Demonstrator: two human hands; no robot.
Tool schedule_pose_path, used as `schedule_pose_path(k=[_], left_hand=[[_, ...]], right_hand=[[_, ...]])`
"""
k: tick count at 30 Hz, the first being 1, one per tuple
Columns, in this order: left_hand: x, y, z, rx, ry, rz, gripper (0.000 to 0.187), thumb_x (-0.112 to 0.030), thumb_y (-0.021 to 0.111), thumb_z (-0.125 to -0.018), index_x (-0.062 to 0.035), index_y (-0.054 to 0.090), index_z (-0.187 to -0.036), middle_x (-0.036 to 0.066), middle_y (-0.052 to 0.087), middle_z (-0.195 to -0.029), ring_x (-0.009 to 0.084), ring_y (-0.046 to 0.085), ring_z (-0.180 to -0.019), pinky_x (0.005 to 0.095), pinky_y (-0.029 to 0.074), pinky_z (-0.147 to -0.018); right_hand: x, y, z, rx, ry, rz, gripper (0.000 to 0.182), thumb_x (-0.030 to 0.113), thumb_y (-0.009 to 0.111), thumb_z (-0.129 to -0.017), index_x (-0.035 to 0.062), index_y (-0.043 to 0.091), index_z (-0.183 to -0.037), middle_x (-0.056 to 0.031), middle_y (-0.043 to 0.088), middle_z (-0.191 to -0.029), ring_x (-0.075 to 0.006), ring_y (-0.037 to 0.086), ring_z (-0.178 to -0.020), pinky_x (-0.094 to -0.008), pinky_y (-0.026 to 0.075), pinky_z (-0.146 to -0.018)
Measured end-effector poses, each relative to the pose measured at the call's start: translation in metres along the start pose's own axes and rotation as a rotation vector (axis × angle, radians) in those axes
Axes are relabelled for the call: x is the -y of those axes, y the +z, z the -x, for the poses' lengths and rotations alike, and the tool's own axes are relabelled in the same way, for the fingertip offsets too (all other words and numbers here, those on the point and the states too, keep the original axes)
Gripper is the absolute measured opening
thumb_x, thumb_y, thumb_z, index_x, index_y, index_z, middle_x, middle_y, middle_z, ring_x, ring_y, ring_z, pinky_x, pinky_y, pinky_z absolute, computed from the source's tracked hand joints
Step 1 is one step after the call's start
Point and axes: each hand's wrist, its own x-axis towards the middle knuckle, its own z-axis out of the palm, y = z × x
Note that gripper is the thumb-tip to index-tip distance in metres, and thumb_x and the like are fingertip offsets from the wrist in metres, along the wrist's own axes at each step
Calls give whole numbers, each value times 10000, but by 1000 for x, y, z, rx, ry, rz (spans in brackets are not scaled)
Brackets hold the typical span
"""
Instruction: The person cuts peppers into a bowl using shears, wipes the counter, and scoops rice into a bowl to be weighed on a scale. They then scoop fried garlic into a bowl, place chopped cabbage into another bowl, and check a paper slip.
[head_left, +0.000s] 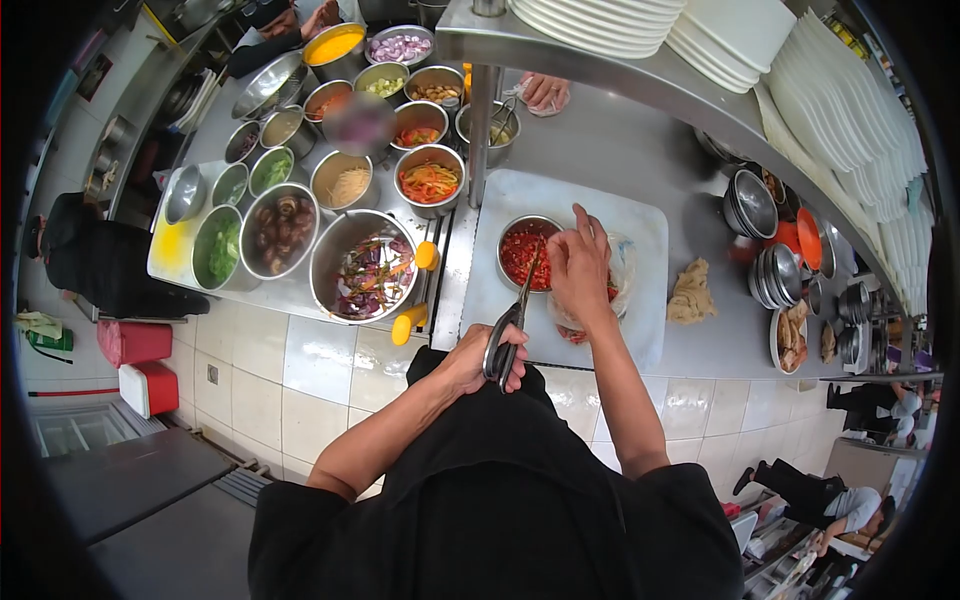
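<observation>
Chopped red chillies (518,256) lie in a small round steel bowl (501,262) on the white rectangular cutting board (488,318). At the board's near edge, the left hand (462,362) has its fingers around black-handled metal scissors (521,303), apparently for snipping; above it, the right hand (582,285) bends its fingers narrowly, contents unclear, needing clearance from the blades.

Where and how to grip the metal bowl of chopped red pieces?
Left rim, probably, coming from the left: the bowl sits upright, its round edge exposed there, while the scissors cross its near rim and the right hand and plastic bag crowd its right.

Bright indoor light; glare on floor tiles; fisheye edges curve dark; one blurred patch.
</observation>
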Motion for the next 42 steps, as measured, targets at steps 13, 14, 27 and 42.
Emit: schedule_pose_path(k=[13,14,27,42], left_hand=[[8,-16,-10,80,50,78,308,-276,574,-810,22,565,-882,139,591,-651,263,576,-470,358,488,-428],[6,-14,-8,28,34,53,349,-302,597,-794,40,565,-853,150,587,-643,266,583,-475,351,489,-436],[0,-18,-6,6,-25,40,336,-303,623,-787,27,579,-834,136,586,-619,246,583,-465,338,488,-429],[-4,-17,-6,-24,-33,39,350,-316,629,-786,29,578,-818,131,579,-612,246,578,-464,337,471,-427]], right_hand=[[136,56,-61,205,-500,-393,285,157,719,-725,57,629,-976,-150,412,-1366,-381,340,-1271,-495,303,-1023],[120,48,-62,141,-487,-443,275,155,718,-729,62,635,-974,-153,443,-1344,-378,357,-1261,-487,303,-1024],[-84,-56,28,259,189,309,115,134,713,-694,162,750,-800,-111,423,-1399,-355,299,-1309,-502,249,-1040],[-86,-57,25,297,166,273,67,85,664,-696,107,703,-745,-110,403,-1415,-349,271,-1335,-536,244,-1037]])
